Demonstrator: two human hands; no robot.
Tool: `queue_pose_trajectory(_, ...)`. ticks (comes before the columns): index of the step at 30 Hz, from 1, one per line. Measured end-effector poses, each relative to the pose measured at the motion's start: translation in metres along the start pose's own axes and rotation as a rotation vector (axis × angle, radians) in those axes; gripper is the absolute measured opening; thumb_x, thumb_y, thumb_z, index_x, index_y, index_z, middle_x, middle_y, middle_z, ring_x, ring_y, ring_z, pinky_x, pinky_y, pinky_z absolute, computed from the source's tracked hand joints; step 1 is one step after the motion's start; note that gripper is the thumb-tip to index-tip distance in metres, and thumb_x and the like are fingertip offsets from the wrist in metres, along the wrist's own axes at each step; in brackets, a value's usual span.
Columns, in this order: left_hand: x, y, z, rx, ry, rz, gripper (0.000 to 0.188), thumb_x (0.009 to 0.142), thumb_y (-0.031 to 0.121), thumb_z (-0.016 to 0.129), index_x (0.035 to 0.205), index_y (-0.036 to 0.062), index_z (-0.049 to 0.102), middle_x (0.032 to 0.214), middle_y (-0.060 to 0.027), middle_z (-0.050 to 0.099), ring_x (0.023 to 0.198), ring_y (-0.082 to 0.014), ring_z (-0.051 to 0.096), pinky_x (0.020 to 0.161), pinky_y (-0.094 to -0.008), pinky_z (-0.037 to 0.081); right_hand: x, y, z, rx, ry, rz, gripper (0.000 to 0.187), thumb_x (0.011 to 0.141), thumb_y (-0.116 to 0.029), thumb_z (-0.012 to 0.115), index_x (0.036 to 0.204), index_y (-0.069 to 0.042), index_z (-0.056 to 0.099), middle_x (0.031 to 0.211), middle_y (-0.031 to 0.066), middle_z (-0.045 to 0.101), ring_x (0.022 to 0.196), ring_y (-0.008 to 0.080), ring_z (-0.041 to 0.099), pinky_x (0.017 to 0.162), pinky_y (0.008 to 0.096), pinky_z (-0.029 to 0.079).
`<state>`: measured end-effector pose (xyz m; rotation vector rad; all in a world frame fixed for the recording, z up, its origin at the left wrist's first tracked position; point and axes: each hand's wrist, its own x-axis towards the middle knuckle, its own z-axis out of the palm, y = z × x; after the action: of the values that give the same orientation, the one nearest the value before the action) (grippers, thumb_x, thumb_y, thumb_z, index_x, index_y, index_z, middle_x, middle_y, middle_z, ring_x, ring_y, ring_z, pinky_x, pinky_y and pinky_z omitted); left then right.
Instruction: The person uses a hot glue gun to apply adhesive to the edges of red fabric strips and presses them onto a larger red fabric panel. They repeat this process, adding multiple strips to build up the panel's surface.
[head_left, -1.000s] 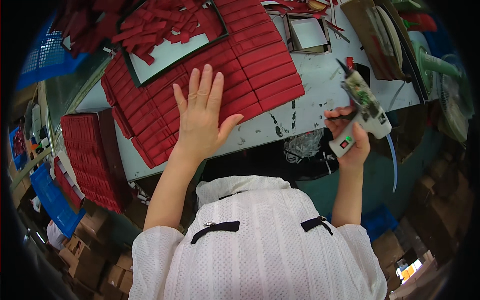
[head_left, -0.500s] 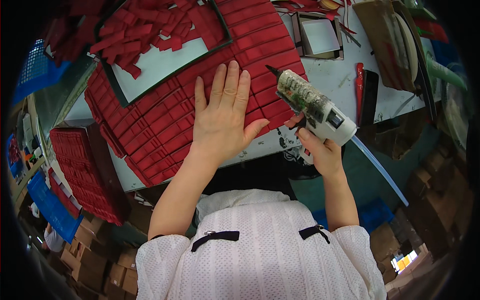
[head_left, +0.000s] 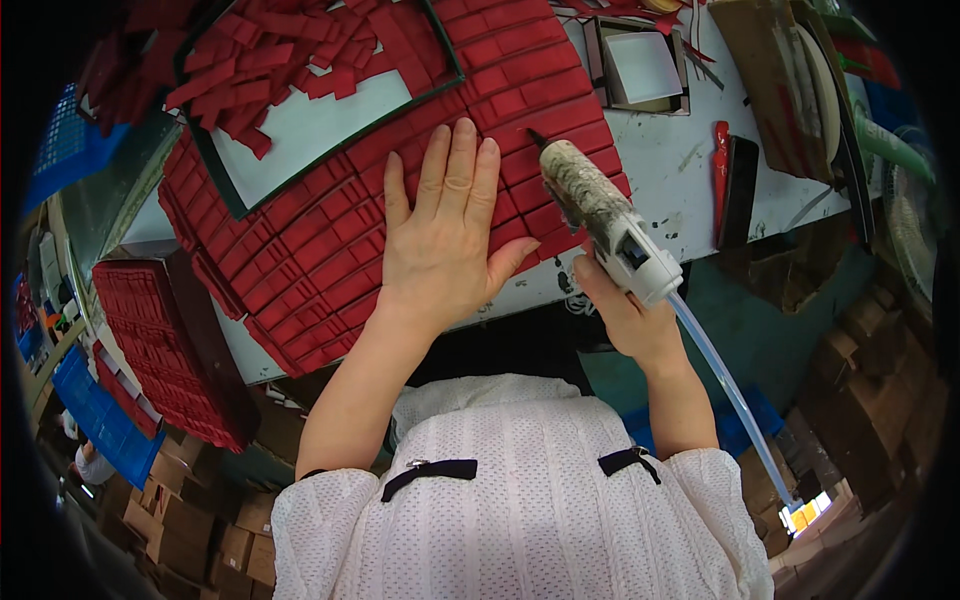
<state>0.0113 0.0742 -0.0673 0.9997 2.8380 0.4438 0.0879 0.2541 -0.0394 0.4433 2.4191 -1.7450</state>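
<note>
Left hand (head_left: pixel 438 250) lies splayed, gripping nothing, on red blocks (head_left: pixel 330 235); right hand (head_left: pixel 630 318) grips glue gun (head_left: pixel 603 205). Likely gluing; next needs steady nozzle (head_left: pixel 538 138).

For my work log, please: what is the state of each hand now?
Left hand: open, palm down on the red blocks.
Right hand: closed, holding the white glue gun.

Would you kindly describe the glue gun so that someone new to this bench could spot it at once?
On the white table, find the rows of red pieces. At their right edge, the right hand holds the glue gun, its dark nozzle pointing toward upper left. The stained white body and trailing translucent rod set it apart from its red neighbours.
</note>
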Motion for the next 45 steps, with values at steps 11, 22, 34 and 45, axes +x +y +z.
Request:
queue_pose_trajectory(11,-0.001,0.000,0.001,-0.006,0.006,0.000,0.088,0.074,0.052,0.061,0.137,-0.0009,0.030,0.142,-0.0214,0.027,0.132,-0.0349,0.026,0.105,-0.0574,0.014,-0.011,-0.006,-0.003,0.456,-0.034,0.148,0.014,0.082,0.000,0.057,0.097,0.000,0.056,0.084,0.0033,0.058,0.065,0.0049,0.049,0.056,0.0191,0.038)
queue_pose_trajectory(22,0.000,0.002,0.002,-0.001,0.025,0.000,0.085,0.074,0.051,0.060,0.136,-0.0009,0.032,0.142,-0.0208,0.029,0.133,-0.0328,0.025,0.105,-0.0576,0.014,-0.020,0.010,-0.011,0.019,-0.060,0.095,0.015,0.072,-0.005,0.066,0.083,-0.001,0.057,0.073,0.0077,0.056,0.062,0.0200,0.056,0.057,0.0287,0.044)
queue_pose_trajectory(34,-0.001,0.001,0.002,-0.007,0.011,-0.003,0.087,0.076,0.049,0.061,0.139,0.0012,0.026,0.145,-0.0197,0.023,0.134,-0.0347,0.023,0.106,-0.0552,0.012,-0.023,0.004,-0.014,0.116,-0.037,0.083,0.018,0.079,-0.003,0.061,0.097,0.001,0.059,0.081,0.0045,0.059,0.067,0.0095,0.053,0.060,0.0235,0.044)
queue_pose_trajectory(45,-0.002,0.002,0.003,0.010,0.029,0.005,0.085,0.077,0.050,0.059,0.139,0.0017,0.026,0.145,-0.0195,0.024,0.134,-0.0348,0.024,0.106,-0.0557,0.014,-0.035,0.016,-0.017,0.046,-0.049,0.042,0.017,0.068,-0.004,0.068,0.078,-0.002,0.054,0.072,0.0069,0.053,0.061,0.0190,0.052,0.054,0.0305,0.041)
